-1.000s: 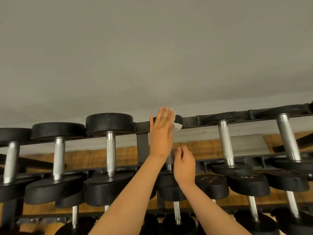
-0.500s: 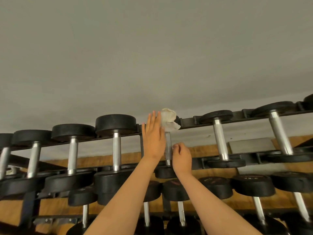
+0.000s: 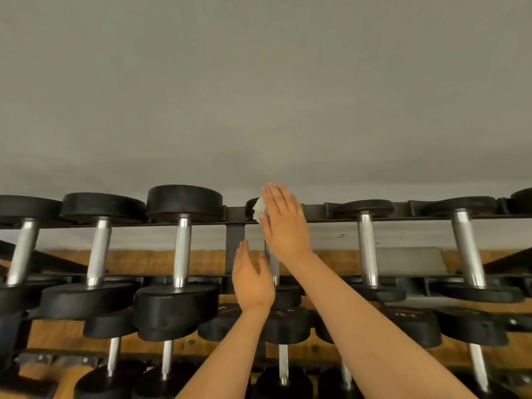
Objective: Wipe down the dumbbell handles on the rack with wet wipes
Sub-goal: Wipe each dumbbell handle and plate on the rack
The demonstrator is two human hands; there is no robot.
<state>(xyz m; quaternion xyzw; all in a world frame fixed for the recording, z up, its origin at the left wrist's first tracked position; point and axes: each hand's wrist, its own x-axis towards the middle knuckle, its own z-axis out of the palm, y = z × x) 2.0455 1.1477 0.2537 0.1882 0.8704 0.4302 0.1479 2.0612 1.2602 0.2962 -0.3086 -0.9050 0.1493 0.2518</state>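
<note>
while the right hand (image 3: 285, 223) presses the wipe (image 3: 258, 210) with straight fingers against the top of the middle dumbbell handle (image 3: 275, 272) on the rack (image 3: 234, 240), the left hand (image 3: 252, 280), fingers straight too, sits just beside its lower part.

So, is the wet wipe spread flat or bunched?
Bunched: a small crumpled lump of the wet wipe shows beside the right hand; the rest is hidden.

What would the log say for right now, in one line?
step: wipe top-row dumbbell handle | right hand: flat, on wet wipe at handle top | left hand: flat, beside handle's lower end
</note>
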